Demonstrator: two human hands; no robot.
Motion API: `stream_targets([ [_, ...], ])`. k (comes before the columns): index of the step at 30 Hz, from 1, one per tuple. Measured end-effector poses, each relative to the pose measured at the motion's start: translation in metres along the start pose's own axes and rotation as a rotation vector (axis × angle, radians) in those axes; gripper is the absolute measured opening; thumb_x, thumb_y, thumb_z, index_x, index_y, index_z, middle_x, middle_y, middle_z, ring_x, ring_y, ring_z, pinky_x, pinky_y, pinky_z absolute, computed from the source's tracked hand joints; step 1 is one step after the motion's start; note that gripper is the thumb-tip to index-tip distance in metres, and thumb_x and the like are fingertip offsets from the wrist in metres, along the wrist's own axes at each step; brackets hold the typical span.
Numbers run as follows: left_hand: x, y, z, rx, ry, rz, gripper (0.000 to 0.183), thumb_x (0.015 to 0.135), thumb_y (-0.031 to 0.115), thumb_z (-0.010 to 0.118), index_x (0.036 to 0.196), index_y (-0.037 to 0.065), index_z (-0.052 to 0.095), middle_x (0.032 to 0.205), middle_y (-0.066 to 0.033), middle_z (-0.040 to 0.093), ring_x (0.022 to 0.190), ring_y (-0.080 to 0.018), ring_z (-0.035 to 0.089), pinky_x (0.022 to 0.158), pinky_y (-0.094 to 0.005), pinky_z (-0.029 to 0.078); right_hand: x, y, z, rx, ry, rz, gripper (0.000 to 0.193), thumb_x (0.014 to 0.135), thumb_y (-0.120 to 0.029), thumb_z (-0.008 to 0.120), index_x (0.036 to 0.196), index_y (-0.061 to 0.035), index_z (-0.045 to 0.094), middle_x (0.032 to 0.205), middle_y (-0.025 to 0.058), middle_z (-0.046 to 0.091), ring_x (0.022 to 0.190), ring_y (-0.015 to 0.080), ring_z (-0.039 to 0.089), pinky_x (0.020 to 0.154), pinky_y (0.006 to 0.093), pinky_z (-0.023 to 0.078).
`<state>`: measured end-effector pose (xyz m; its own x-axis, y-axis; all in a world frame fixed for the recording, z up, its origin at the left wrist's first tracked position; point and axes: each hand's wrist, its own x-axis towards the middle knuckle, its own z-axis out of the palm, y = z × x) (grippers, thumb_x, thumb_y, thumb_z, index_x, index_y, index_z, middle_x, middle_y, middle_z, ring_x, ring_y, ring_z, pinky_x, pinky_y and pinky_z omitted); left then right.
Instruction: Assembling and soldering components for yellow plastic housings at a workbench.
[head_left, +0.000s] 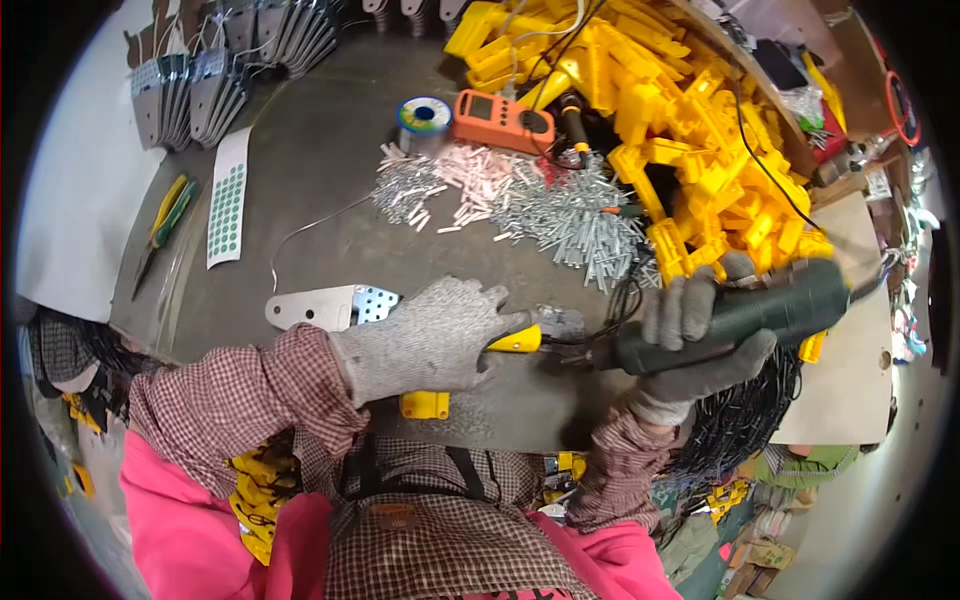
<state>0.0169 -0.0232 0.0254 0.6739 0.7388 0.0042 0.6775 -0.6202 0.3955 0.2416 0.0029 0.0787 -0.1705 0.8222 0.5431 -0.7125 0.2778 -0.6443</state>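
Note:
My left hand, in a grey glove, is closed around a yellow plastic piece and rests over the table. In my gloved right hand is a dark electric screwdriver, lying nearly level. Its thin tip points left toward the yellow piece; whether they touch, I cannot make out. A shiny greyish piece lies beside the tip. Left of my left hand is a flat metal plate with holes, joined to a thin wire. Another small yellow part sits by the table's near edge.
Loose screws and pale pink sleeves lie mid-table. Behind them stand an orange meter and a solder spool. Yellow housings heap at right. Cutters, a sticker sheet and metal plates are left.

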Motion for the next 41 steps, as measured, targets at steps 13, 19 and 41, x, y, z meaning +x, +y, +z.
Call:
stream_targets([
  [13, 0.010, 0.000, 0.013, -0.074, -0.149, -0.111, 0.055, 0.084, 0.032, 0.064, 0.131, 0.005, 0.054, 0.116, -0.0136, 0.058, 0.106, -0.0293, 0.059, 0.089, -0.0411, 0.050, 0.017, 0.064, -0.020, 0.145, -0.612, 0.291, 0.069, 0.069, -0.046, 0.087, 0.108, -0.0069, 0.045, 0.074, 0.0144, 0.064, 0.056, 0.0263, 0.063, 0.050, 0.0372, 0.054],
  [19, 0.010, 0.002, 0.008, -0.037, -0.169, -0.089, 0.056, 0.076, 0.023, 0.068, 0.127, 0.004, 0.055, 0.116, -0.0119, 0.057, 0.107, -0.0270, 0.058, 0.089, -0.0402, 0.050, 0.011, 0.066, -0.017, 0.107, -0.657, 0.272, 0.075, 0.066, -0.049, 0.088, 0.113, -0.0072, 0.047, 0.076, 0.0131, 0.065, 0.059, 0.0279, 0.065, 0.051, 0.0382, 0.055],
  [41, 0.010, 0.000, 0.006, -0.078, -0.114, -0.176, 0.047, 0.080, 0.026, 0.066, 0.120, 0.005, 0.056, 0.106, -0.0092, 0.059, 0.105, -0.0265, 0.059, 0.091, -0.0401, 0.047, -0.007, 0.066, 0.000, -0.130, -0.184, 0.120, 0.077, 0.070, -0.058, 0.082, 0.115, -0.0074, 0.046, 0.083, 0.0157, 0.067, 0.065, 0.0293, 0.069, 0.055, 0.0396, 0.058],
])
